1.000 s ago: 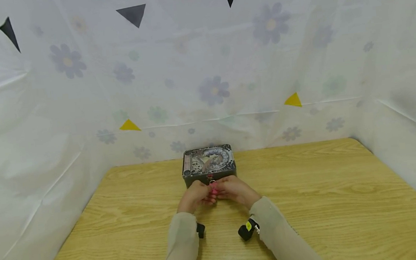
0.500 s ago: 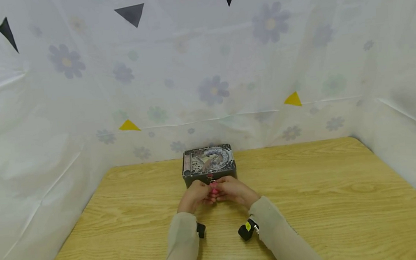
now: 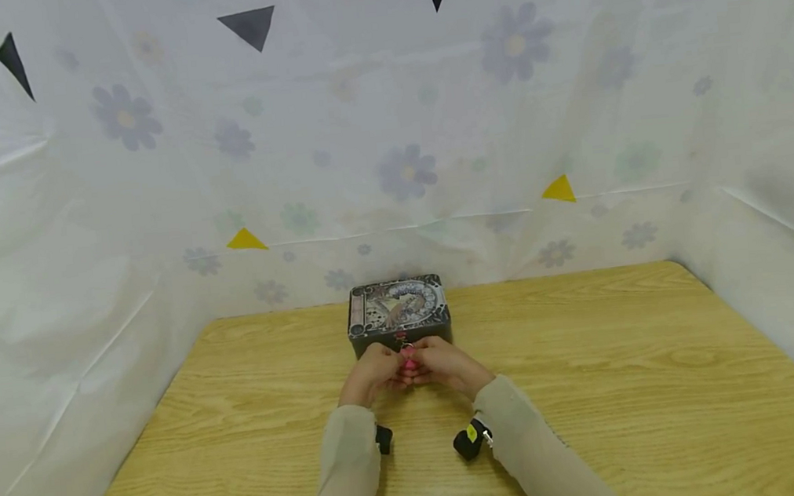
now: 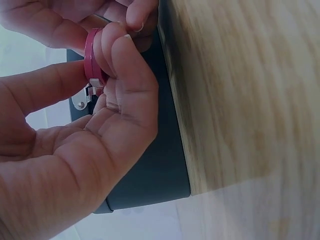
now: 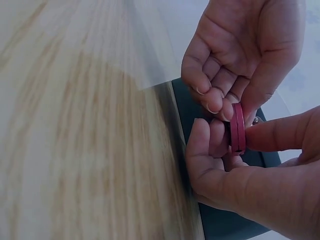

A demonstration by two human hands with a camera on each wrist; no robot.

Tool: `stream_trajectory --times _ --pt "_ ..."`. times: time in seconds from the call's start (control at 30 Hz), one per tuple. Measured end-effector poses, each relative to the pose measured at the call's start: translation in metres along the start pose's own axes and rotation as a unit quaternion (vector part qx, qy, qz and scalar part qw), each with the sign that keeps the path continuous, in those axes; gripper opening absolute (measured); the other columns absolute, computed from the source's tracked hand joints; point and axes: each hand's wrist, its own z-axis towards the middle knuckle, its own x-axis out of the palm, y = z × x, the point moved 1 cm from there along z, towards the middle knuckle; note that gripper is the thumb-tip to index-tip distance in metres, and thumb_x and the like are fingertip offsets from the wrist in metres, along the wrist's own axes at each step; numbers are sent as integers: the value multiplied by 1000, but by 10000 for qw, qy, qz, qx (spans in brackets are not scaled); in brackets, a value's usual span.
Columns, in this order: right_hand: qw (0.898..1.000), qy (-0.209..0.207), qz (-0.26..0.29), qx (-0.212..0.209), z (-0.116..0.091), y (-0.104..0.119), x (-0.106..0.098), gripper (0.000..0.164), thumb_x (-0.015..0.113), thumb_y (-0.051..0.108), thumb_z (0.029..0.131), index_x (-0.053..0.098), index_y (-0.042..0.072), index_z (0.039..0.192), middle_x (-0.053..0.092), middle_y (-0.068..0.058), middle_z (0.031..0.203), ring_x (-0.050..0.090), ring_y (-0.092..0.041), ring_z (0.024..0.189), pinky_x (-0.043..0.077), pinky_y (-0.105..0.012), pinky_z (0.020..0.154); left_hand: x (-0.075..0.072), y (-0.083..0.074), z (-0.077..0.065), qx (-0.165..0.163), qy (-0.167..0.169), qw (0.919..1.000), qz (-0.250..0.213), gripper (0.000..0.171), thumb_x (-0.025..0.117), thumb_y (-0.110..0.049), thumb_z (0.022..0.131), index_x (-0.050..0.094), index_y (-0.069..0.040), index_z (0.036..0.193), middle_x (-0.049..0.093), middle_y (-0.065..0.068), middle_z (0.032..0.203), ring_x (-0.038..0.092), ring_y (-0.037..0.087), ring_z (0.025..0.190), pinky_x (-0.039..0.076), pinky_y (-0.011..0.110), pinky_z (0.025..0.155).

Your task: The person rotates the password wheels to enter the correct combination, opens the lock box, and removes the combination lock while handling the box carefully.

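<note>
A dark tin box with an illustrated lid lies shut at the back of the table. At its front, by a silver metal latch, is a small pink padlock with a silver shackle. My left hand pinches the padlock between thumb and curled fingers from the left. From the right, my right hand pinches the same padlock, its fingertips meeting those of the left. The fingers hide much of the padlock's body and the latch.
The wooden table spreads around the box. Behind and on both sides hangs a white flowered sheet with black and yellow triangles. A black wrist camera is strapped below the right hand.
Both hands stay on the padlock in front of the box. Only a very slight shift of the right wrist and of the head view shows.
</note>
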Motion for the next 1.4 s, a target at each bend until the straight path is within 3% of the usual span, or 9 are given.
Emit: stream_trajectory --times 0.37,0.73,1.13,1.4 --pt "9997 -226 100 59 0 -2 3 16 40 -2 96 55 -5 97 53 -2 71 54 -10 62 49 -22 59 0 0 0 -33 -71 9999 124 23 47 -1 96 63 15 91 59 8 67 58 11 55 55 27 60" --pt "9995 -307 47 71 2 -3 4 19 39 -3 96 56 -9 101 55 -4 72 55 -10 62 50 -22 59 -1 1 1 -71 -77 9998 178 26 47 -3 97 64 16 92 61 8 67 59 12 56 56 29 63" --pt "9998 -164 83 57 3 -2 1 25 39 0 98 56 -14 110 59 -7 79 58 -13 69 53 -27 69 -2 2 1 -1 -162 9999 41 24 46 0 96 64 15 90 61 9 69 59 11 55 56 28 61" --pt "9997 -171 128 141 2 -1 -1 29 44 -1 95 56 -15 118 62 -6 79 59 -12 69 52 -26 67 -2 2 2 -63 -236 9997 83 24 46 -1 97 65 14 94 62 9 70 58 11 55 57 29 62"
